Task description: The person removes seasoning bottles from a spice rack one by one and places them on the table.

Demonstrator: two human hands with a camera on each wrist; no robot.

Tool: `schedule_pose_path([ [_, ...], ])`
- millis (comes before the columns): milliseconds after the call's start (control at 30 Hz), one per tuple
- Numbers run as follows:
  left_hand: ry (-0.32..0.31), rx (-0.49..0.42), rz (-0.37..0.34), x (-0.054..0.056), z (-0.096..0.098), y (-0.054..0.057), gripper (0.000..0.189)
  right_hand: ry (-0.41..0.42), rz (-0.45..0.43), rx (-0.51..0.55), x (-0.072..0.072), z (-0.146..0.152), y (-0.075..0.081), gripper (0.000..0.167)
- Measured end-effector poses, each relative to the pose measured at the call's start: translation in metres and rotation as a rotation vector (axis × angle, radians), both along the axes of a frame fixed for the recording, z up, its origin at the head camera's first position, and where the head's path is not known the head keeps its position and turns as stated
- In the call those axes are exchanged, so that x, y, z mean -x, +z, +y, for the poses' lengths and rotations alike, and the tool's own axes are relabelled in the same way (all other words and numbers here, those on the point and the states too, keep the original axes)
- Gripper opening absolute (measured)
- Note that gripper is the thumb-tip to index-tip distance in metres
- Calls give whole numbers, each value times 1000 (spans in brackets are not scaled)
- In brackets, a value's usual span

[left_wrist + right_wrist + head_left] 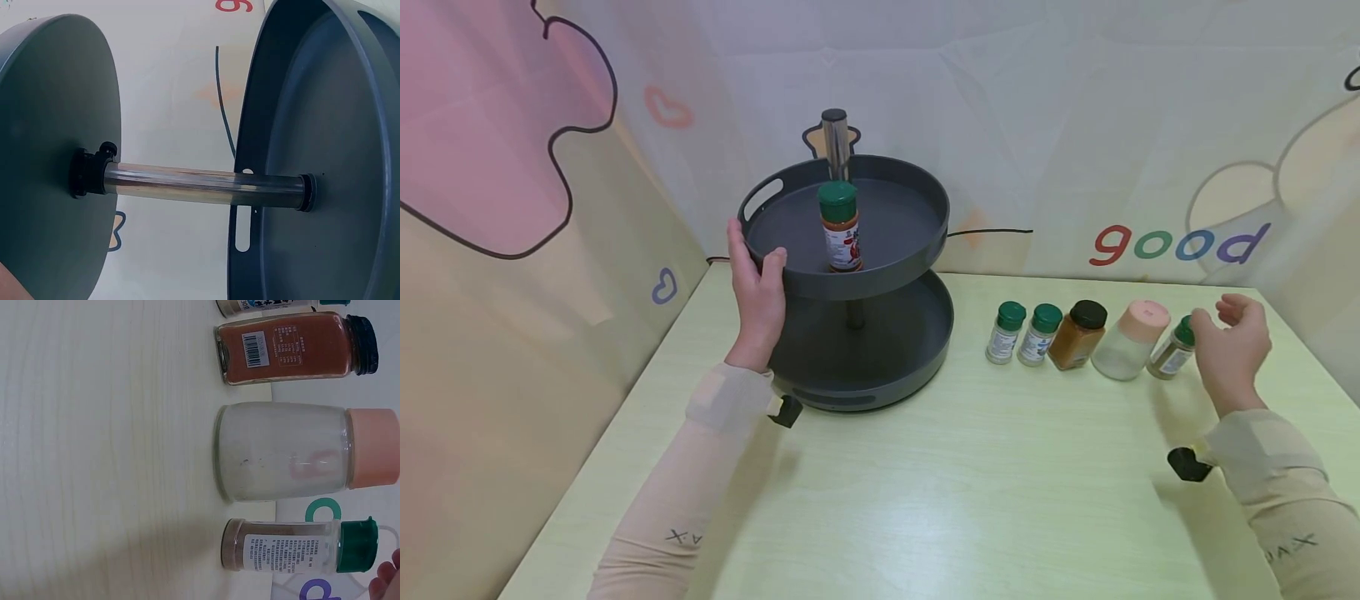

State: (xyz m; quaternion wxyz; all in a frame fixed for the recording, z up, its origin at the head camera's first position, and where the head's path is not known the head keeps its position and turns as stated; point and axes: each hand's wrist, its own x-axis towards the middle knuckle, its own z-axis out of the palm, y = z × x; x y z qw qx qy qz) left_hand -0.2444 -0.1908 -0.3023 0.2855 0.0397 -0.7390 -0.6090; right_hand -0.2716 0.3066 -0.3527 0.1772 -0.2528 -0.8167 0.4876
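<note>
My left hand grips the left rim of the upper tray of a dark grey two-tier rack, thumb at the inner side and fingers outside. A spice jar with a green cap and reddish contents stands on that tray. The lower tray sits beneath, joined by a metal post. My right hand is beside the rightmost green-capped spice jar, its fingers loosely bent. In the right wrist view its fingertips show just past the green cap.
Left of that jar stand a clear jar with a pink lid, a black-capped jar of orange-brown spice and two green-capped jars, one next to the other. A printed cloth hangs behind the light wooden table.
</note>
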Motion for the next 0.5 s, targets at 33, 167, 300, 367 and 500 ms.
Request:
schedule_pose_path([
  [33, 2, 0, -1, 0, 0, 0, 66, -2, 1, 2, 0, -1, 1, 49],
  [167, 8, 2, -3, 0, 0, 0, 67, -3, 20, 18, 0, -6, 5, 47],
  [300, 12, 6, -9, 0, 0, 0, 67, 1, 70, 18, 1, -10, 6, 44],
  [367, 13, 7, -11, 1, 0, -1, 67, 4, 105, 10, 1, -13, 6, 42],
  [500, 16, 6, -17, 1, 0, -1, 67, 20, 187, -10, 2, -20, 7, 36],
])
